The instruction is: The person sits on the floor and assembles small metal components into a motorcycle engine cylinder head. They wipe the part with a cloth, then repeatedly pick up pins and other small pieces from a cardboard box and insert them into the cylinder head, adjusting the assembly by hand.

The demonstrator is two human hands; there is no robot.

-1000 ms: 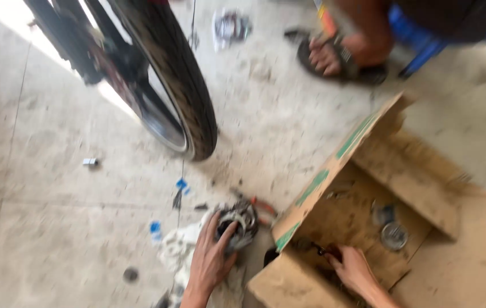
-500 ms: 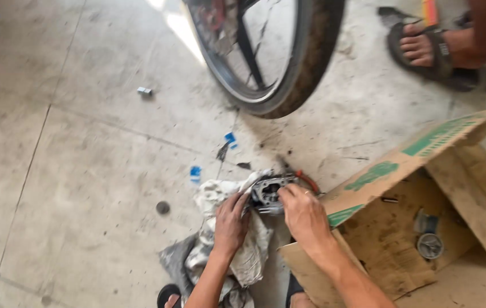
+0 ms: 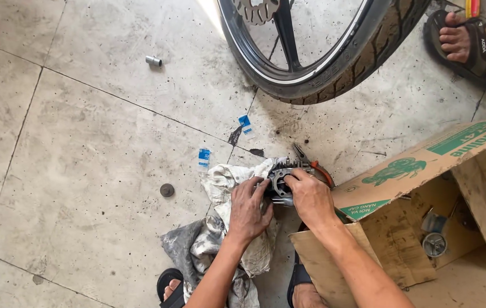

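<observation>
A grey finned metal engine part (image 3: 282, 178) rests on a dirty white rag (image 3: 220, 228) spread on the concrete floor. My left hand (image 3: 248, 208) presses on the rag and grips the part's near left side. My right hand (image 3: 310, 197) holds the part from the right, fingers over its top. Orange-handled pliers (image 3: 314, 164) lie just behind the part. My two sandalled feet (image 3: 170, 285) show at the bottom edge.
A motorcycle wheel (image 3: 334, 68) stands at the top. An open cardboard box (image 3: 425, 171) holding small metal parts (image 3: 434, 244) lies to the right. Another person's sandalled foot (image 3: 468, 40) is at top right. A small socket (image 3: 153, 60), a dark disc (image 3: 166, 190) and blue wrappers (image 3: 203, 158) lie scattered.
My right hand left the cardboard box and came onto the engine part beside my left hand. The view has swung left and down, bringing the wheel to the top.
</observation>
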